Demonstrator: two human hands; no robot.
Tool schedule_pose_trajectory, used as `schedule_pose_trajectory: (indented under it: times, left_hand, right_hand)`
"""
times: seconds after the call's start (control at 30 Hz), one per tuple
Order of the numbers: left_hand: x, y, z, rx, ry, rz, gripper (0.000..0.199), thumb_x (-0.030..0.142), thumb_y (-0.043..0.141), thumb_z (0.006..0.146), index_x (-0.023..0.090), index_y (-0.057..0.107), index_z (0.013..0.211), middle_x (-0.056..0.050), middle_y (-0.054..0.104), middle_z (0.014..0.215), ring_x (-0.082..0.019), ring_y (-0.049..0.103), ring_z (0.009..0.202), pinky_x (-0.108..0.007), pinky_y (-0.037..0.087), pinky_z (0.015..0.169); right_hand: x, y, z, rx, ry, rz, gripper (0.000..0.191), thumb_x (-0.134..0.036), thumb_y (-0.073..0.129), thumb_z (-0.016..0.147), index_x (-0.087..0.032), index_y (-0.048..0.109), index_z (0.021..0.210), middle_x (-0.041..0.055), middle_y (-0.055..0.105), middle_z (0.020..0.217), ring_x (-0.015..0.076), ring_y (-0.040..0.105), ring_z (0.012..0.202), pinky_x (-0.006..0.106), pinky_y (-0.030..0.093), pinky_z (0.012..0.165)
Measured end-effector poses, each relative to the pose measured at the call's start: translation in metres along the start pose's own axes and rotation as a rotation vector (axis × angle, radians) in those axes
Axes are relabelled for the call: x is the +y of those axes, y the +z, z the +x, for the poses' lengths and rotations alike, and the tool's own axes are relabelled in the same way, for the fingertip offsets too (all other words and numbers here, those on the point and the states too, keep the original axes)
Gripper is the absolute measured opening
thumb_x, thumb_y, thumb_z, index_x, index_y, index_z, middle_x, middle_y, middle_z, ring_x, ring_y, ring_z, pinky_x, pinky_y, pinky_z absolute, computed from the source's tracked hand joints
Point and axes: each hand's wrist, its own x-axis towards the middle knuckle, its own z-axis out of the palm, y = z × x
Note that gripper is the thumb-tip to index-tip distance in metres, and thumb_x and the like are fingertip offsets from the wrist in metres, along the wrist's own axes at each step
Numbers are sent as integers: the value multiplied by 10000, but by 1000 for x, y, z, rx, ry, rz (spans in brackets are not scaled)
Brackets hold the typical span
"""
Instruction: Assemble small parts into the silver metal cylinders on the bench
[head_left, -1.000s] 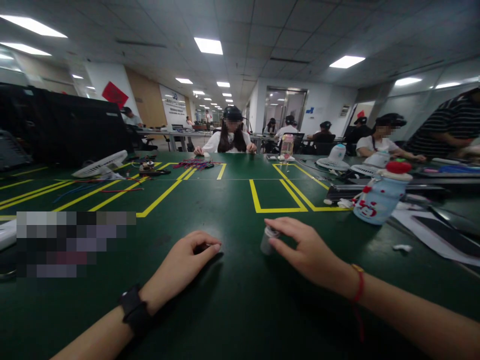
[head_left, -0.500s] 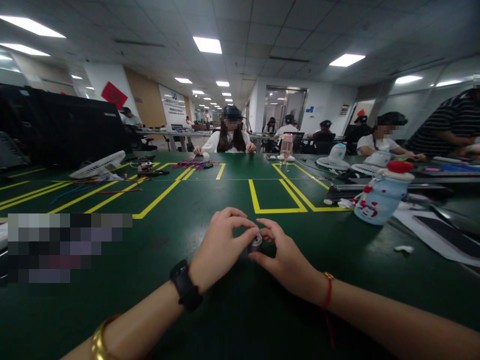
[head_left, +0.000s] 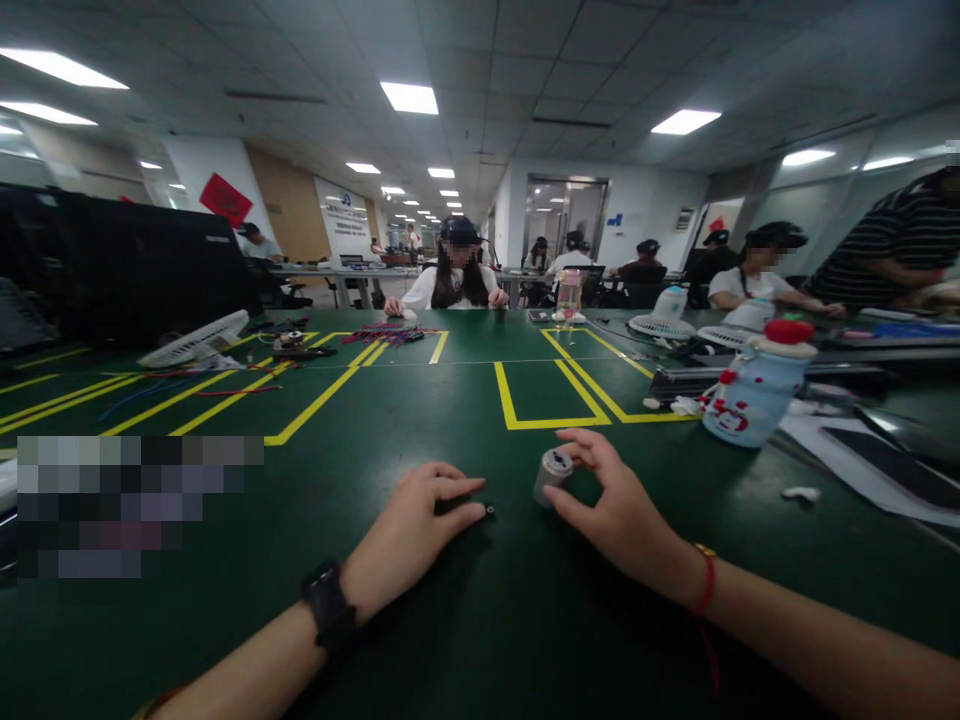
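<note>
My right hand has its thumb on the near side and its fingers behind a small silver-grey cylinder. Dark marks show on the cylinder's top, and it leans slightly. To the left, my left hand is low over the table, thumb and forefinger stretched out with a gap between them. A tiny black part with a pale centre is right at the left thumb's tip; whether they touch I cannot tell.
The green table carries yellow tape lines. A blue bottle with a red top stands right, near a dark phone. White fans and wires lie farther back. A person sits opposite.
My hands have moved apart: the left went left and down, the right went right with the cylinder. The tiny black part has come into view by the left thumb.
</note>
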Motion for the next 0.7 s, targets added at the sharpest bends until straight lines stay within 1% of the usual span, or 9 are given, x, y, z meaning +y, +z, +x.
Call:
schedule_pose_trajectory:
  times: [0.13, 0.27, 0.33, 0.4, 0.47, 0.53, 0.6, 0.67, 0.7]
  left_hand:
    - [-13, -28, -16, 31, -133, -88, 409, 495, 473, 838, 308, 572, 1188, -43, 557, 1188, -249, 542, 1026, -394, 430, 874]
    - [-23, -37, -27, -3, -218, -170, 434, 533, 481, 820, 277, 585, 1155, -48, 599, 1116, -248, 576, 970, -372, 454, 836]
    - [-24, -36, -29, -13, -221, -178, 432, 533, 491, 814, 264, 595, 1136, -47, 615, 1083, -243, 586, 940, -365, 458, 824]
    - [-22, -33, -29, -11, -208, -166, 414, 527, 499, 812, 264, 607, 1113, -43, 620, 1071, -238, 590, 918, -361, 457, 817]
    - [-22, -31, -29, -2, -196, -155, 400, 523, 494, 815, 269, 616, 1099, -41, 625, 1060, -239, 590, 912, -364, 457, 814]
    - [-22, -30, -29, 9, -179, -152, 385, 519, 485, 820, 279, 622, 1087, -35, 629, 1059, -243, 587, 929, -369, 455, 817]
    - [-22, -29, -29, 18, -166, -142, 366, 510, 483, 824, 289, 624, 1079, -29, 630, 1065, -244, 584, 947, -370, 453, 822]
    - [-22, -28, -30, 25, -153, -122, 349, 498, 485, 826, 291, 629, 1068, -25, 628, 1071, -238, 584, 950, -362, 454, 821]
    - [-22, -28, -30, 27, -149, -110, 343, 492, 485, 828, 288, 632, 1061, -25, 629, 1067, -235, 587, 941, -355, 456, 815]
  right_hand:
    - [48, -64, -11, 125, 134, -314, 432, -412, 590, 735, -233, 490, 1115, 62, 584, 1091, 218, 566, 977, 384, 448, 857]
    - [101, -124, -33, 208, 288, -517, 498, -508, 594, 690, -213, 520, 1084, 81, 612, 1023, 248, 591, 889, 386, 477, 750]
    - [117, -142, -42, 183, 335, -555, 538, -544, 582, 681, -208, 519, 1097, 88, 613, 1027, 258, 591, 886, 393, 479, 734]
    - [121, -149, -47, 187, 346, -636, 595, -579, 570, 668, -198, 509, 1121, 104, 603, 1047, 291, 577, 928, 450, 455, 783]
    - [111, -142, -45, 253, 255, -762, 680, -596, 576, 650, -181, 475, 1179, 138, 558, 1138, 338, 509, 1059, 515, 374, 893]
    - [87, -122, -36, 289, 76, -827, 672, -559, 580, 677, -193, 451, 1225, 146, 480, 1257, 339, 396, 1190, 511, 271, 986]
    - [55, -90, -24, 174, -91, -754, 524, -489, 561, 739, -255, 495, 1204, 101, 450, 1306, 307, 356, 1222, 495, 235, 999]
    - [22, -52, -11, -31, -175, -616, 370, -446, 548, 773, -328, 570, 1123, 50, 486, 1276, 297, 389, 1176, 525, 240, 957]
    - [7, -32, -4, -118, -191, -540, 360, -440, 555, 775, -342, 578, 1120, 42, 488, 1277, 293, 396, 1162, 525, 249, 942]
